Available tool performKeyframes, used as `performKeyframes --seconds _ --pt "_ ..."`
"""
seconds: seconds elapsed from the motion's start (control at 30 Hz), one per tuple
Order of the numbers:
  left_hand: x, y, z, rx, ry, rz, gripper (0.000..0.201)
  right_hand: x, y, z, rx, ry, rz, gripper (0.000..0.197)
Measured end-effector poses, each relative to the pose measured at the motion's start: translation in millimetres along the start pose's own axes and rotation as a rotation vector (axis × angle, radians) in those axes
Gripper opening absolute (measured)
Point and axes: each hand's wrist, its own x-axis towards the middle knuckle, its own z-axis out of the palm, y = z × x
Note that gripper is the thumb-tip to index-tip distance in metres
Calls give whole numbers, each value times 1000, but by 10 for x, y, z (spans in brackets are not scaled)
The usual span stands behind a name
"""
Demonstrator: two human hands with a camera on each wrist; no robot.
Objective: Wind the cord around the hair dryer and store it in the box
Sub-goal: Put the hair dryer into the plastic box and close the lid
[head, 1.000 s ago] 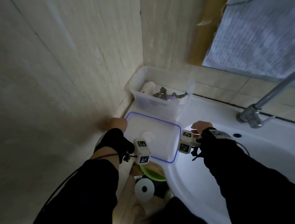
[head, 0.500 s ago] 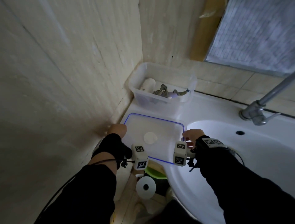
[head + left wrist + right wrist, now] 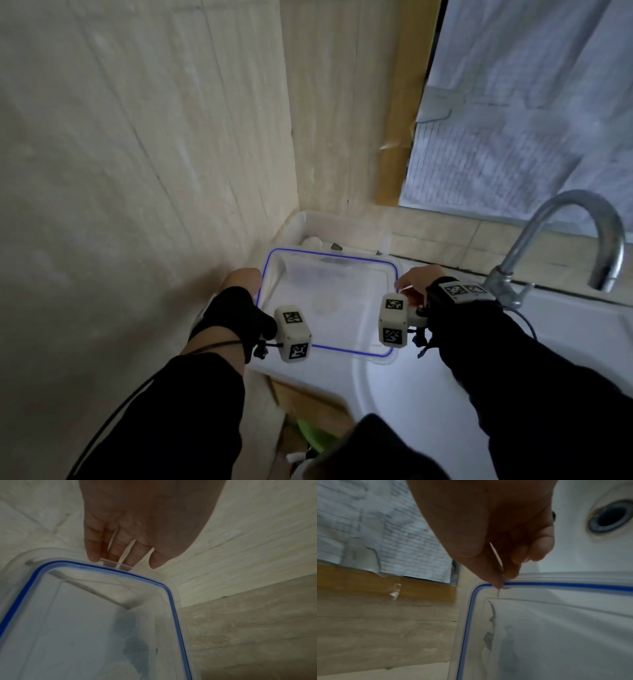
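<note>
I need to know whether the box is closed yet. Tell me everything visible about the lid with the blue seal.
The lid is a rounded rectangle of translucent, cloudy plastic with a thin blue seal line running inside its rim. It is held roughly level over the clear box in the wall corner beside the sink; the box's far rim still shows beyond it. The left hand holds a clip tab on its left edge, the right hand pinches its right edge. Whether it is seated cannot be told.

Two arms in long black sleeves (image 3: 534, 370). Each wrist wears a black strap (image 3: 236, 308) carrying a white cube-shaped camera mount (image 3: 293, 332) printed with black-and-white square marker codes. A thin black cable (image 3: 113, 421) trails from the left mount toward seven o'clock.
</note>
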Motion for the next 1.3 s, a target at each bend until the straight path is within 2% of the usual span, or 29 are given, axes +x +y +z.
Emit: performKeyframes --seconds 0.07,0.13,0.27,0.33,0.5,0.53,0.63,0.7,0.73,0.83,0.9,1.0,1.1,1.17,1.3 --pt "11 72 -62 -61 20 32 40 -101 -83 -93 32 15 -45 24" --pt "-11 181 -128 -127 35 56 24 -174 -176 -174 74 15 -93 18" --pt "-111 418 -206 -288 1 20 42 -286 -331 -371 136 45 -161 28" --pt "-162 525 -212 -359 -49 37 44 -334 -398 -451 140 83 -172 29" --pt "-197 703 -156 -457 -118 141 22 -285 -455 -590 59 59 -165 19" --pt "-180 737 -159 -452 -118 154 18 -265 -461 -600 42 43 -170 11" --pt "-63 736 -155 -368 -93 241 30 -249 -468 -593 5 40 -159 6" --pt "26 765 -135 -441 -157 212 28 -259 -479 -584 -38 43 -123 15" --pt "108 742 -124 -398 -170 255 27 -268 -485 -577 -46 40 -113 19" --pt "167 766 -130 -375 -62 265 20 -217 -501 -524 -40 32 -90 25" --pt "272 813 -115 -317 -8 212 21 -144 -518 -450 -59 38 -62 31" --pt "407 845 -78 -247 11 249 28 -2 -542 -326 -137 10 -61 35" --pt "565 878 48 -116 11 316 13 185 -536 -217 -76 -23 -40 30" --pt "710 872 142 -148 19 338 27 327 -542 -135 -29 -28 1 28" --pt "1013 832 294 -92 7 305 37 570 -545 1 44 -7 54 26"
